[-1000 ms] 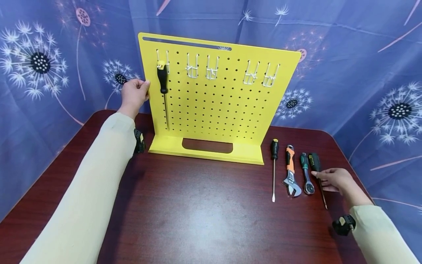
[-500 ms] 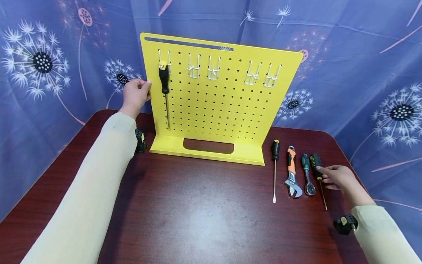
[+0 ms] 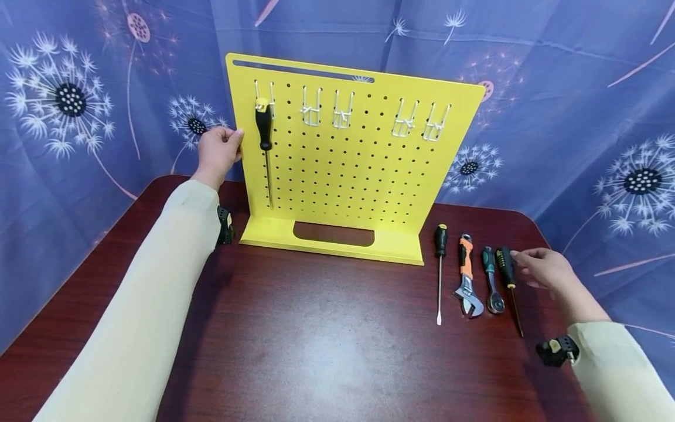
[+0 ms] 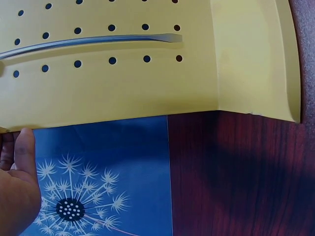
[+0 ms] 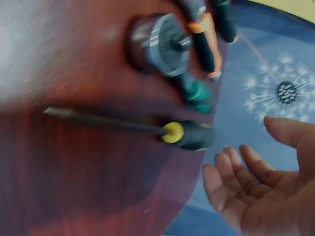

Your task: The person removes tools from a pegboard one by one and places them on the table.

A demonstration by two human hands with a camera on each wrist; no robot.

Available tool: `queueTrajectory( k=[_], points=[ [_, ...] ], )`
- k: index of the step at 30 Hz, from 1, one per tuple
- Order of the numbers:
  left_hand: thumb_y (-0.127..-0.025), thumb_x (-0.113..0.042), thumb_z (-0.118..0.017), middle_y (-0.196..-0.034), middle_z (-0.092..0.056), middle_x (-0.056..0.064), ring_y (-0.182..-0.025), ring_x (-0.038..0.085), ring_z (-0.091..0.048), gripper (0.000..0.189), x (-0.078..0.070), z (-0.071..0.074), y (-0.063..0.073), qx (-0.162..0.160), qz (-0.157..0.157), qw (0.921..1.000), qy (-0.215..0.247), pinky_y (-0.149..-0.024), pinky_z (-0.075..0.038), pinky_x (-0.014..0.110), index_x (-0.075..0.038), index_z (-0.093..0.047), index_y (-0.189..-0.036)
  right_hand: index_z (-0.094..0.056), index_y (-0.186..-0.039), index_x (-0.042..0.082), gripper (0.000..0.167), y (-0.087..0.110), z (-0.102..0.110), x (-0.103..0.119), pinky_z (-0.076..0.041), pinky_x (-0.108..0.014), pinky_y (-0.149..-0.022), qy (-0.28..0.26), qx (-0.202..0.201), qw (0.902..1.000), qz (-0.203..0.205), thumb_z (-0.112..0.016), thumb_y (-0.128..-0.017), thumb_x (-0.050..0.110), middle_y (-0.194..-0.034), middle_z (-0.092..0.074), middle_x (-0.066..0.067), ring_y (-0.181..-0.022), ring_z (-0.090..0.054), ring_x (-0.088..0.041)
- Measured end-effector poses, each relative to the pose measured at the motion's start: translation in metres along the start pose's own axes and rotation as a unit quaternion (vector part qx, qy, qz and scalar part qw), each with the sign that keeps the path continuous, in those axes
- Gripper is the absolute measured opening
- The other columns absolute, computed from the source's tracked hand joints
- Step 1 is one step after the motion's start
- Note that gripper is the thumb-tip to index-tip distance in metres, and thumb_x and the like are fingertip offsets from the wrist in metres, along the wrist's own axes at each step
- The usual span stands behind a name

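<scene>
My left hand [image 3: 217, 153] pinches the left edge of a yellow pegboard [image 3: 337, 193], thumb in front, as the left wrist view also shows at its edge. A black screwdriver with a yellow end [image 3: 265, 126] hangs on that board's leftmost hook, shaft down. Over on the right, my right hand [image 3: 545, 271] is beside the handle of a black-and-yellow screwdriver [image 3: 506, 266] lying on the table. In the right wrist view its fingers [image 5: 256, 167] are spread and hold nothing, just off the handle end.
Left of that screwdriver lie a green-handled ratchet [image 3: 491, 281], an orange adjustable wrench [image 3: 466, 275] and a flathead screwdriver [image 3: 440, 269]. Several white wire hooks [image 3: 343, 111] line the board's upper part. A blue patterned cloth [image 3: 606, 117] hangs behind the brown table [image 3: 327, 328].
My right hand has let go of the rightmost screwdriver and moved up along its handle to the right side. The left hand keeps its hold on the board; the view has shifted slightly.
</scene>
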State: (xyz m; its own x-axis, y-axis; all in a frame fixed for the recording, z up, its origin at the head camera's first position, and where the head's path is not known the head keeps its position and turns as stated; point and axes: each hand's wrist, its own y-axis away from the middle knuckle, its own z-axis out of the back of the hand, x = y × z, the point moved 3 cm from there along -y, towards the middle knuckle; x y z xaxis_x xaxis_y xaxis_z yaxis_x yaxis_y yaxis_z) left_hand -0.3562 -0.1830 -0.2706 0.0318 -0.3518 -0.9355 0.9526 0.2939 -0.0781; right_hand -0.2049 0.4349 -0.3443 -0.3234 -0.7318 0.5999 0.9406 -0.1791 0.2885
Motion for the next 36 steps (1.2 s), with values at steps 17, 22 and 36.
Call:
queueTrajectory(
  k=[17, 22, 36],
  points=[
    [-0.106, -0.033, -0.055, -0.084, -0.053, -0.012, -0.074, -0.001, -0.054, 0.023, 0.004, 0.001, 0.000, 0.001, 0.002, 1.0000, -0.003, -0.074, -0.051, 0.013, -0.013, -0.061, -0.098, -0.023, -0.156, -0.006, 0.070, 0.014, -0.039, 0.100, -0.052, -0.054, -0.102, 0.012, 0.050, 0.9886, 0.141, -0.044, -0.110, 0.041, -0.155, -0.036, -0.034, -0.133, -0.048, -0.047],
    [-0.106, -0.034, -0.054, -0.087, -0.054, -0.011, -0.074, -0.001, -0.054, 0.023, 0.003, 0.001, -0.001, 0.003, 0.001, 1.0000, -0.009, -0.077, -0.052, 0.016, -0.013, -0.061, -0.100, -0.032, -0.155, -0.001, 0.064, 0.014, -0.058, 0.134, -0.053, -0.045, -0.102, -0.016, 0.049, 0.9833, 0.175, -0.049, -0.108, 0.039, -0.154, -0.041, -0.028, -0.135, -0.050, -0.041],
    [-0.106, -0.035, -0.054, -0.090, -0.054, -0.011, -0.075, -0.001, -0.054, 0.026, 0.001, -0.001, -0.003, 0.004, 0.005, 0.9999, -0.012, -0.072, -0.050, 0.013, -0.011, -0.063, -0.106, -0.038, -0.153, 0.002, 0.059, 0.002, -0.109, 0.233, -0.040, -0.055, -0.119, -0.104, 0.091, 0.9554, 0.261, -0.062, -0.103, 0.021, -0.156, -0.046, -0.020, -0.145, -0.045, -0.037]
  ],
)
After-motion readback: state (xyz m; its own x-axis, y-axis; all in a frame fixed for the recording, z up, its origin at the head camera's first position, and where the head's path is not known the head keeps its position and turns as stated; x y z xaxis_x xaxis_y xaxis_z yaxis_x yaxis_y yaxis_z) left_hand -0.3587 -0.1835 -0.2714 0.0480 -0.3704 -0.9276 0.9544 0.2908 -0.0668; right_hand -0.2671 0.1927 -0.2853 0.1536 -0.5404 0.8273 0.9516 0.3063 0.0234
